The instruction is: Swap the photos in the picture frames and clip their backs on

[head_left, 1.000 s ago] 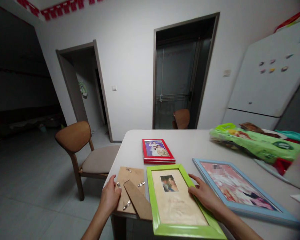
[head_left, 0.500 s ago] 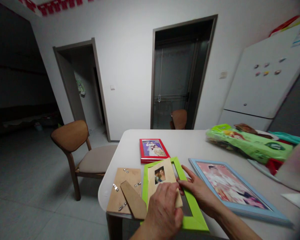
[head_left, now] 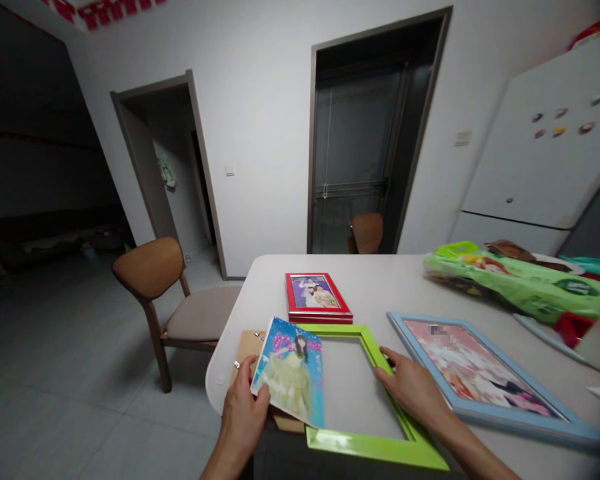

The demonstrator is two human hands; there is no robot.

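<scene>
Gripping a printed photo [head_left: 290,370] in the closed fingers of the left hand [head_left: 243,420], tilting it over the left edge of the lime-green frame [head_left: 375,448], above a backing board [head_left: 249,345]. Resting the open right hand [head_left: 414,392] on the frame's right edge, beside a blue frame [head_left: 480,417]. Showing bare grey in the opening now, not the earlier cream-bordered picture.

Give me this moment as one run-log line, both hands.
left hand: holds photo print | right hand: on lime-green picture frame

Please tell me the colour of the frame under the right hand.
The frame is bright lime green; the head view shows it best, along its lower edge.
</scene>
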